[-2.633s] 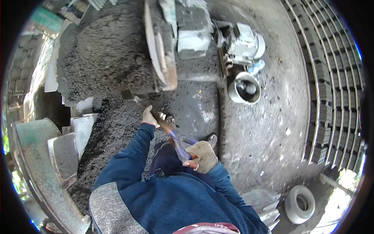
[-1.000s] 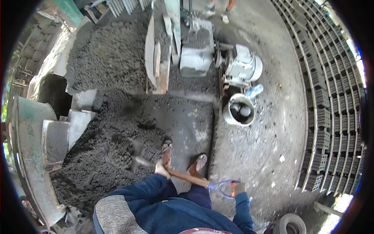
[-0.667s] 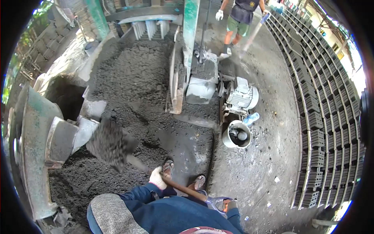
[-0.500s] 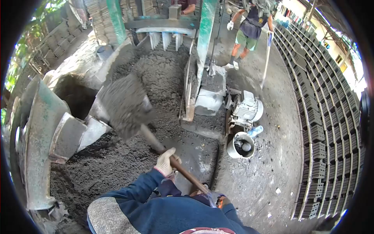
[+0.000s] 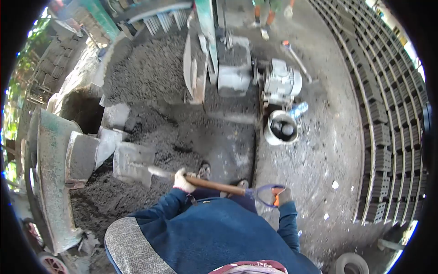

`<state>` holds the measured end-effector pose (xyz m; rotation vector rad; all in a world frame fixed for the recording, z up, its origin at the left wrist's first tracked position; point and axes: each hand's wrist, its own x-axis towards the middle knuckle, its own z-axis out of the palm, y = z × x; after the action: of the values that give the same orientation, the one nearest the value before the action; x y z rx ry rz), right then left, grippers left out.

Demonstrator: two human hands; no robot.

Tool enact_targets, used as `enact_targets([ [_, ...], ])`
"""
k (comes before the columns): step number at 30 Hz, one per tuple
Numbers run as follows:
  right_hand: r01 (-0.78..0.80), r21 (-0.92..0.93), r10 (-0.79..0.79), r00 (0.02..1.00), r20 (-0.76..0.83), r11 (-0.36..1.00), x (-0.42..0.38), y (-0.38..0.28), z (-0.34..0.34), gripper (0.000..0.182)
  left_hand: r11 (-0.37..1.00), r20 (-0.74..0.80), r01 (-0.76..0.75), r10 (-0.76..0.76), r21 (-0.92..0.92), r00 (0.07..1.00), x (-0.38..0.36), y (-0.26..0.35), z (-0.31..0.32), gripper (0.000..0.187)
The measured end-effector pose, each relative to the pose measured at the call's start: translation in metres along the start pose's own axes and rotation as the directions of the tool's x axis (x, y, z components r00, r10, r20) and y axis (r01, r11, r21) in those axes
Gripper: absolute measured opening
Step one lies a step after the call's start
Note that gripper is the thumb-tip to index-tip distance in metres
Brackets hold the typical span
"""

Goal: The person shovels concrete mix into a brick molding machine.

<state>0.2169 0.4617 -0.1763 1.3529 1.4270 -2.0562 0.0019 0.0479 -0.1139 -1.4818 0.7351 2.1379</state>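
Note:
My left hand point(image 5: 183, 181), in a pale glove, is closed round the wooden shaft of a shovel point(image 5: 214, 185). At the shovel's other end my right hand point(image 5: 280, 196), gloved with orange showing, grips the D-shaped handle. The shovel's flat grey blade point(image 5: 133, 163) points left and lies at the edge of the dark, crumbly mix point(image 5: 109, 198), with no load on it. Behind the blade, more mix point(image 5: 146, 68) is heaped below the machine frame.
A green metal drum point(image 5: 57, 173) stands at the left. A motor point(image 5: 282, 80) and a bucket point(image 5: 281, 128) are right of centre. Racks of blocks point(image 5: 378, 132) line the right side. A person's legs point(image 5: 263, 18) show at the top. A tyre point(image 5: 351, 264) lies lower right.
The loaded blade has come down and is now bare, and the shovel lies more level. More mix is heaped below the frame. The view has tilted down; the other person's long-handled tool lies on the floor.

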Motion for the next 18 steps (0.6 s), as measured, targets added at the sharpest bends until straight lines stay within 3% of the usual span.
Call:
enact_targets([
  [2, 0.112, 0.106, -0.118, 0.992, 0.044, 0.988, -0.048, -0.034, 0.027, 0.012, 0.994, -0.012, -0.108, 0.108, -0.026, 0.994, 0.042, -0.014, -0.002, 0.029],
  [3, 0.174, 0.161, -0.185, 0.981, 0.057, 0.972, -0.055, -0.035, 0.035, 0.012, 0.995, 0.003, -0.095, 0.095, -0.006, 0.995, 0.019, -0.030, 0.024, 0.034],
  [5, 0.172, 0.207, -0.173, 0.985, -0.012, 0.963, -0.034, 0.004, 0.041, 0.014, 0.999, 0.035, -0.044, 0.045, -0.023, 0.998, 0.078, -0.062, 0.019, 0.034],
  [7, 0.141, 0.258, -0.128, 0.989, -0.067, 0.956, -0.041, 0.009, 0.066, 0.019, 0.988, 0.049, 0.147, -0.150, 0.052, 0.988, 0.098, -0.106, 0.037, 0.031],
  [8, 0.127, 0.270, -0.101, 0.989, -0.109, 0.954, -0.039, 0.013, 0.074, 0.021, 0.974, 0.019, 0.162, -0.167, 0.158, 0.986, 0.113, -0.130, 0.042, 0.027],
  [10, 0.096, 0.294, -0.040, 0.981, -0.189, 0.951, -0.038, 0.029, 0.088, 0.023, 0.911, -0.040, 0.356, -0.356, 0.207, 0.934, 0.176, -0.163, 0.033, 0.022],
  [11, 0.126, 0.345, -0.007, 0.945, -0.326, 0.930, -0.044, 0.020, 0.101, 0.025, 0.890, -0.098, 0.391, -0.378, 0.234, 0.920, 0.204, -0.181, 0.034, 0.016],
  [13, 0.213, 0.346, -0.060, 0.913, -0.404, 0.914, -0.031, 0.055, 0.079, 0.032, 0.760, -0.087, 0.583, -0.585, 0.289, 0.806, 0.223, -0.213, 0.047, 0.017],
  [14, 0.254, 0.343, -0.084, 0.894, -0.440, 0.904, -0.022, 0.065, 0.067, 0.035, 0.729, -0.031, 0.542, -0.585, 0.417, 0.810, 0.222, -0.229, 0.058, 0.020],
  [16, 0.192, 0.211, -0.051, 0.843, -0.536, 0.959, -0.011, 0.050, 0.050, 0.035, 0.729, -0.051, 0.507, -0.549, 0.459, 0.834, 0.228, -0.257, 0.079, 0.020],
  [18, 0.167, 0.164, -0.038, 0.805, -0.592, 0.972, 0.001, 0.025, 0.058, 0.035, 0.720, -0.143, 0.585, -0.579, 0.373, 0.803, 0.239, -0.265, 0.109, 0.021],
])
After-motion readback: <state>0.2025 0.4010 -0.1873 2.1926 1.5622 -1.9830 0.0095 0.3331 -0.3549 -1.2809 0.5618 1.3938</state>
